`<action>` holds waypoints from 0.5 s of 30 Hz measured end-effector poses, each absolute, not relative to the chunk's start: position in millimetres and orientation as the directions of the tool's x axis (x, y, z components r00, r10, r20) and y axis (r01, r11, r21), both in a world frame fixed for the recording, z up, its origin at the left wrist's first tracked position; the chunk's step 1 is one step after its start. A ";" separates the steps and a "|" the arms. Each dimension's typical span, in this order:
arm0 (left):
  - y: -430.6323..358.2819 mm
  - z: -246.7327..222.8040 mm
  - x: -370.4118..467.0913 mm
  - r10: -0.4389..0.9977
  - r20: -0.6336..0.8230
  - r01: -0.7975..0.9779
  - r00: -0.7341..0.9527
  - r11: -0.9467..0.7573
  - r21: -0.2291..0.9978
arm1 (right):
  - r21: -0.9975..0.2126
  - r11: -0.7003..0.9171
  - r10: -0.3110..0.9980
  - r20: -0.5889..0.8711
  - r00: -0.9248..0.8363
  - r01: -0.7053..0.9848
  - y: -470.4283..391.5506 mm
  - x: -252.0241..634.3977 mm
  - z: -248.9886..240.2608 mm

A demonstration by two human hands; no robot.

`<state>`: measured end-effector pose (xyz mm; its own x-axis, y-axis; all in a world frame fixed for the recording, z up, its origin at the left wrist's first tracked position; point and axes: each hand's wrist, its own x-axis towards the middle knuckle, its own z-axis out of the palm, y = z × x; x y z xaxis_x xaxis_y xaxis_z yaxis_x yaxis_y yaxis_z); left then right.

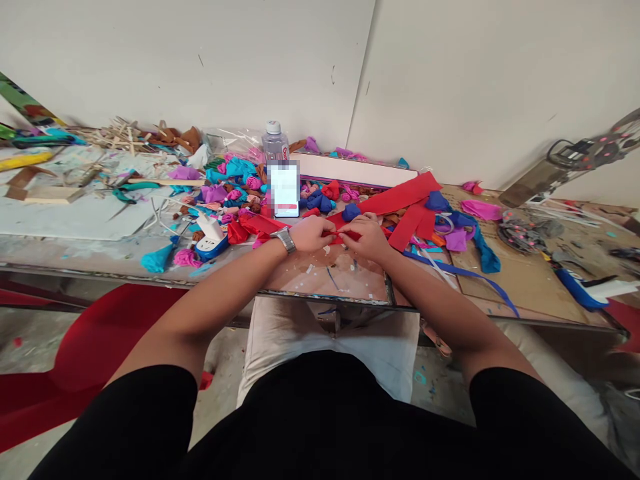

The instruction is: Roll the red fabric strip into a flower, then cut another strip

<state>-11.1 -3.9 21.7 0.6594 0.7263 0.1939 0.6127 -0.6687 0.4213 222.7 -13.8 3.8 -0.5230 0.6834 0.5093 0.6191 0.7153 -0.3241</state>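
My left hand, with a metal-banded watch at the wrist, pinches a small piece of red crepe paper. The fingers of my right hand close on the same piece from the other side, so the fingertips nearly meet. Just behind them, long flat red strips slant across the table. A crumpled dark blue piece rests by my right fingers. More red pieces lie left of my left hand.
A lit phone stands before a clear bottle. Crumpled coloured pieces surround them. A blue-and-white power strip sits left, beyond it pliers and wood sticks. Cardboard and a blue ribbon lie right. A red chair stands lower left.
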 end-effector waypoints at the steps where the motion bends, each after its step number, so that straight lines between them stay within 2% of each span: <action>1: -4.0 22.2 -11.2 0.732 0.195 0.619 0.653 -0.664 0.420 | -0.327 0.713 0.686 0.509 -0.520 0.620 -14.1 222.5 4.0; 6: -4.2 24.4 -11.4 0.739 0.176 0.639 0.651 -0.658 0.400 | -0.332 0.709 0.689 0.513 -0.511 0.622 -13.8 222.1 3.1; 15: -3.5 25.3 -13.4 0.800 0.188 0.768 0.570 -0.600 0.226 | -0.342 0.692 0.701 0.526 -0.481 0.636 -13.1 221.8 1.2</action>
